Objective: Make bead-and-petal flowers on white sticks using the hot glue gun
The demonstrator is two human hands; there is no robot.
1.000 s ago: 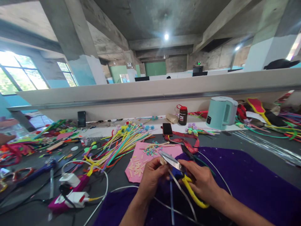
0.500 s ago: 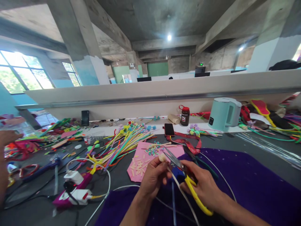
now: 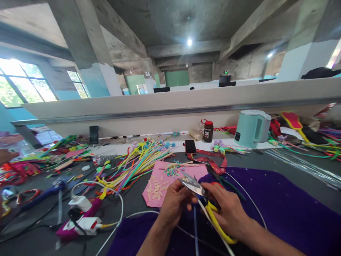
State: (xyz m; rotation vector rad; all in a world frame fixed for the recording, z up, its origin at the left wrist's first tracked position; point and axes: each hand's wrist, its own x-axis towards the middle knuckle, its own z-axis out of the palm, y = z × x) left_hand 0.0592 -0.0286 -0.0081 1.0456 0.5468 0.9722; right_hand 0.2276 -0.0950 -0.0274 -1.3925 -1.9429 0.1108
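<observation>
My left hand point(image 3: 173, 202) pinches the upper end of a cream fuzzy stem point(image 3: 211, 221), which runs down to the right beneath my right hand. A small cream tuft at its top is mostly hidden behind the scissor blades. Yellow-handled scissors point(image 3: 193, 185) are in my right hand point(image 3: 226, 206), their blades slightly apart and lying across the tuft by my left fingertips. Just beyond my hands is a pink sheet point(image 3: 157, 170) bearing short cream pieces point(image 3: 157, 188) and small teal and lilac bits point(image 3: 173, 169).
Purple cloth point(image 3: 282, 202) lies beneath my forearms. Bundled colourful stems point(image 3: 144, 160), a phone point(image 3: 190, 146), a red-lidded bottle point(image 3: 208, 131) and a mint kettle point(image 3: 250, 129) stand farther back. A power strip point(image 3: 66, 231) with cables lies left. Another person's hand point(image 3: 6, 156) shows at the left edge.
The scissors have swung left and down, so their blades now cover the cream tuft. The view has shifted slightly; my left hand keeps its pinch.
</observation>
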